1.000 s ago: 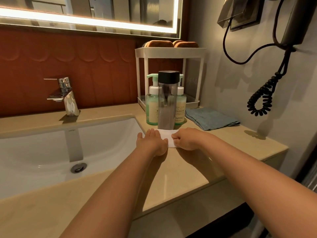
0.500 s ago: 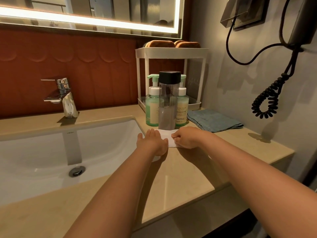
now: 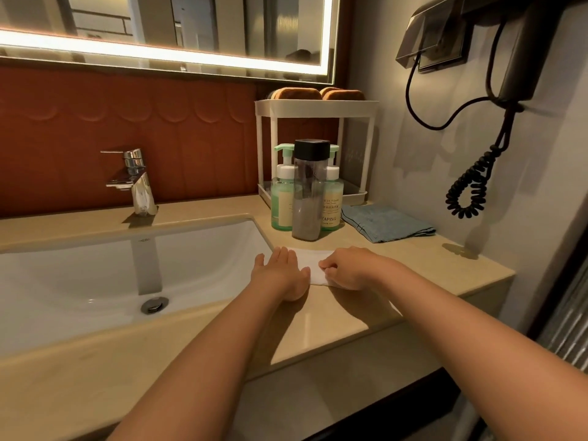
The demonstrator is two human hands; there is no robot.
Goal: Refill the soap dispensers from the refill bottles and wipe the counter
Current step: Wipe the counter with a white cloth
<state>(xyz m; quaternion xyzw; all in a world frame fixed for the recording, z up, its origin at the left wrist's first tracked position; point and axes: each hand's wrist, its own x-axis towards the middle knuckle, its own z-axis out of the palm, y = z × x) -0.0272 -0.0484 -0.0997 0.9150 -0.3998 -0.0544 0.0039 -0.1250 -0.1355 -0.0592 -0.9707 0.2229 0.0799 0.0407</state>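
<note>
A white paper towel [image 3: 313,264] lies flat on the beige counter [image 3: 318,316], just right of the sink. My left hand [image 3: 281,273] presses on its left part with straight fingers. My right hand [image 3: 346,268] pinches its right edge with curled fingers. Behind the towel stands a clear refill bottle [image 3: 308,192] with a black cap. Two green pump soap dispensers [image 3: 282,194] [image 3: 332,198] stand behind it, side by side.
A white sink [image 3: 95,275] with a chrome tap [image 3: 136,183] fills the left. A white two-tier rack [image 3: 318,106] holds brown sponges on top. A folded blue cloth [image 3: 385,222] lies at the right. A wall hair dryer with a coiled cord [image 3: 471,186] hangs above.
Both hands stay on the paper towel in nearly the same place. The view has shifted slightly, nothing else moved.
</note>
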